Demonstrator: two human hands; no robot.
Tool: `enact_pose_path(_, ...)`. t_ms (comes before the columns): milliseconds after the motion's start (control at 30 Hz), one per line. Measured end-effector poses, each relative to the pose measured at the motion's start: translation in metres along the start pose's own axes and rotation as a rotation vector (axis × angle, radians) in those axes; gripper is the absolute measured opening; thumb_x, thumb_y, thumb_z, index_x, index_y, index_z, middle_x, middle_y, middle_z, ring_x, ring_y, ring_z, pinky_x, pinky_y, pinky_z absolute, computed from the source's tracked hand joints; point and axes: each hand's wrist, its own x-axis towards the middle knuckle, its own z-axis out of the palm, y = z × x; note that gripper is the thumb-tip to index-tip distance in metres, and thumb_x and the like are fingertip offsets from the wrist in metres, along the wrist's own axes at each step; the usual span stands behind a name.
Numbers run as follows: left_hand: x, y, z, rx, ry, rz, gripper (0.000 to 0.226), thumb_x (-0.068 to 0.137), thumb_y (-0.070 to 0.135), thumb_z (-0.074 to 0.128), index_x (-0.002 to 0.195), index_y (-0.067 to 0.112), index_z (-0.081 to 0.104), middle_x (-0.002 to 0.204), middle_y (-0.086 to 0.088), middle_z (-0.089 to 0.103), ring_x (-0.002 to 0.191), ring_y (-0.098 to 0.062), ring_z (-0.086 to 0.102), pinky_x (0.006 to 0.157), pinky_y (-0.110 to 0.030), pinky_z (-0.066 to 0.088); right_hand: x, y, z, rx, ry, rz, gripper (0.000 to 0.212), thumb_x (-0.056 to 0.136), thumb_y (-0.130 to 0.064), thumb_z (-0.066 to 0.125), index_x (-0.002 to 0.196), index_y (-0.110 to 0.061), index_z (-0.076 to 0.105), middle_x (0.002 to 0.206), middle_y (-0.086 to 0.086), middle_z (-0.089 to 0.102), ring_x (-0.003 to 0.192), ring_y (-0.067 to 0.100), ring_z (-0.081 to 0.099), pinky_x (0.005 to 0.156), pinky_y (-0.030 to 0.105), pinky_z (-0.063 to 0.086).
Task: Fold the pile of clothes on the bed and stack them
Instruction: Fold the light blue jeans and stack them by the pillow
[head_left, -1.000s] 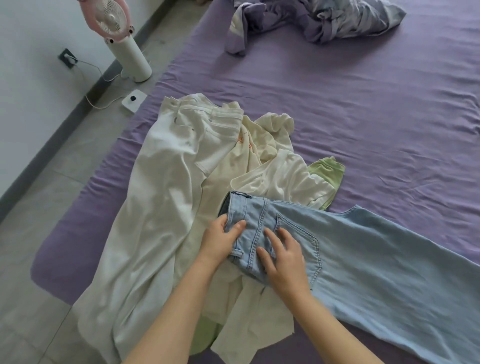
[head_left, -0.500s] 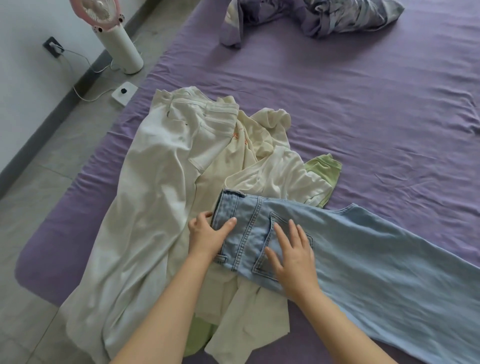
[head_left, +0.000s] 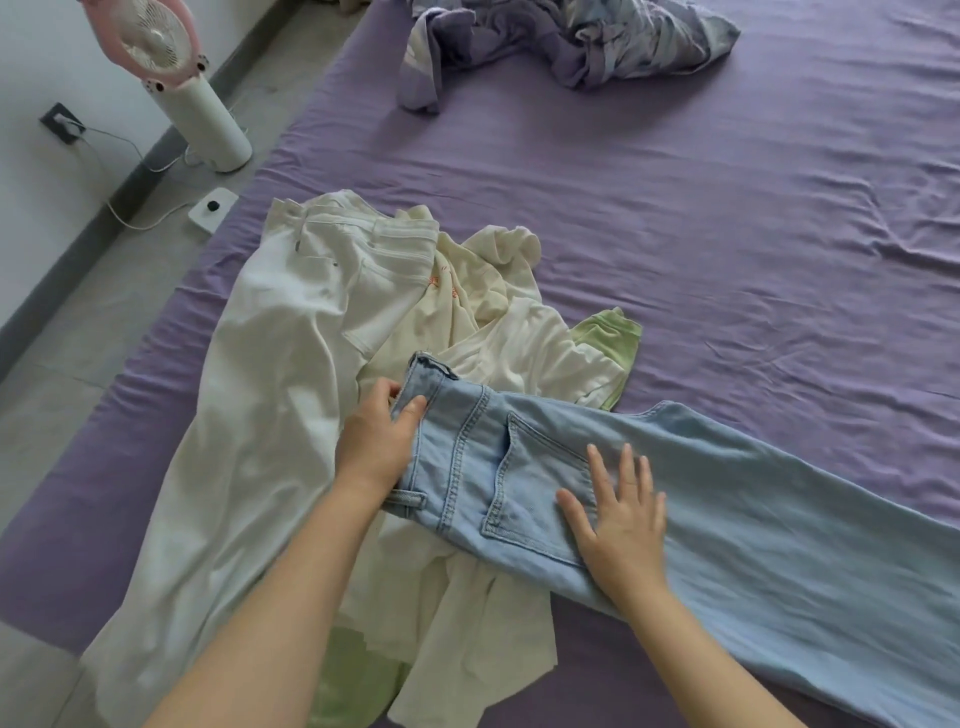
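Observation:
Light blue jeans (head_left: 727, 499) lie folded lengthwise across the purple bed (head_left: 675, 218), waistband to the left, legs running off to the lower right. My left hand (head_left: 376, 441) grips the waistband edge, thumb on top of the denim. My right hand (head_left: 618, 514) lies flat with spread fingers just right of the back pocket. Under the waistband sits the pile: white trousers (head_left: 270, 395), a cream top (head_left: 493, 322) and a pale green garment (head_left: 610, 338).
A crumpled lilac patterned blanket (head_left: 571, 41) lies at the far end of the bed. On the grey floor to the left stand a pink-and-white fan (head_left: 202, 109) and a small white box (head_left: 213, 208) with a cable. The white trousers hang over the bed's left edge.
My right hand has slid to the right along the jeans, off the back pocket, and flattened out. My left hand keeps hold of the waistband.

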Motion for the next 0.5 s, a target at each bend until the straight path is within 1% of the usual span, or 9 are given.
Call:
enact_pose_path(33,0.002,0.001,-0.002,-0.006,-0.006,0.007,0.022,0.094,0.034,0.055,0.103,0.014,0.053,0.098,-0.006,0.063,0.089,-0.028,0.058,0.068,-0.031,0.034,-0.004,0.005,0.002,-0.001,0.003,0.023,0.075,0.082,-0.075,0.012,0.149,-0.044,0.0,0.16,-0.002,-0.012,0.146,0.018,-0.016,0.116,0.047,-0.007)
enact_pose_path(100,-0.001,0.006,-0.002,-0.015,-0.02,0.027,0.022,0.094,0.036,0.055,0.1,0.015,0.05,0.096,-0.005,0.061,0.087,-0.026,0.056,0.068,-0.031,0.034,-0.009,0.01,0.012,-0.074,-0.137,0.052,0.075,0.084,-0.075,0.011,0.15,-0.043,-0.004,0.161,0.002,-0.011,0.147,0.022,-0.013,0.116,0.05,-0.006)
enact_pose_path(167,-0.009,0.015,0.003,-0.066,-0.044,0.038,0.02,0.094,0.035,0.055,0.096,0.016,0.048,0.089,0.001,0.057,0.084,-0.022,0.053,0.067,-0.03,0.033,-0.001,0.01,0.019,-0.134,-0.327,0.048,0.075,0.088,-0.074,0.018,0.151,-0.039,-0.005,0.16,0.006,-0.014,0.147,0.027,-0.013,0.115,0.054,-0.005)
enact_pose_path(233,-0.018,0.029,0.007,-0.177,-0.051,-0.01,0.02,0.094,0.035,0.056,0.094,0.016,0.048,0.084,0.008,0.055,0.084,-0.02,0.054,0.063,-0.03,0.035,0.01,0.012,0.011,-0.077,-0.425,0.046,0.075,0.089,-0.072,0.026,0.151,-0.039,0.001,0.16,0.005,-0.014,0.147,0.028,-0.013,0.115,0.055,-0.004)
enact_pose_path(300,-0.025,0.047,0.009,-0.334,-0.097,-0.078,0.019,0.093,0.033,0.058,0.096,0.015,0.052,0.088,0.005,0.061,0.089,-0.021,0.059,0.071,-0.031,0.045,0.013,0.021,-0.005,0.093,-0.432,0.043,0.07,0.091,-0.067,0.033,0.151,-0.038,0.013,0.161,0.0,-0.003,0.148,0.025,-0.005,0.116,0.051,0.002)
enact_pose_path(367,-0.036,0.069,0.013,-0.511,-0.233,-0.129,0.018,0.092,0.026,0.061,0.104,0.013,0.056,0.1,-0.005,0.067,0.098,-0.026,0.064,0.088,-0.043,0.051,0.008,0.033,-0.023,0.34,-0.399,0.028,0.066,0.092,-0.06,0.042,0.149,-0.032,0.025,0.159,-0.002,0.017,0.147,0.022,0.009,0.118,0.045,0.013)
enact_pose_path(400,-0.044,0.082,0.016,-0.559,-0.306,-0.134,0.018,0.091,0.022,0.063,0.106,0.014,0.057,0.104,-0.008,0.067,0.1,-0.028,0.064,0.092,-0.047,0.051,0.004,0.038,-0.033,0.489,-0.387,0.044,0.063,0.092,-0.057,0.046,0.147,-0.03,0.03,0.156,-0.004,0.025,0.145,0.02,0.018,0.117,0.042,0.02)
enact_pose_path(433,-0.053,0.095,0.022,-0.568,-0.366,-0.111,0.017,0.089,0.019,0.064,0.104,0.016,0.057,0.103,-0.008,0.066,0.098,-0.027,0.065,0.092,-0.047,0.052,-0.002,0.042,-0.043,0.644,-0.378,0.083,0.059,0.091,-0.055,0.049,0.144,-0.031,0.036,0.153,-0.007,0.032,0.141,0.017,0.028,0.114,0.04,0.028)
enact_pose_path(500,-0.073,0.119,0.039,-0.524,-0.447,-0.017,0.02,0.083,0.017,0.07,0.099,0.017,0.057,0.096,-0.007,0.065,0.09,-0.022,0.063,0.085,-0.042,0.052,-0.013,0.052,-0.065,0.964,-0.365,0.197,0.048,0.087,-0.054,0.053,0.131,-0.036,0.045,0.144,-0.009,0.044,0.125,0.012,0.05,0.098,0.034,0.044)
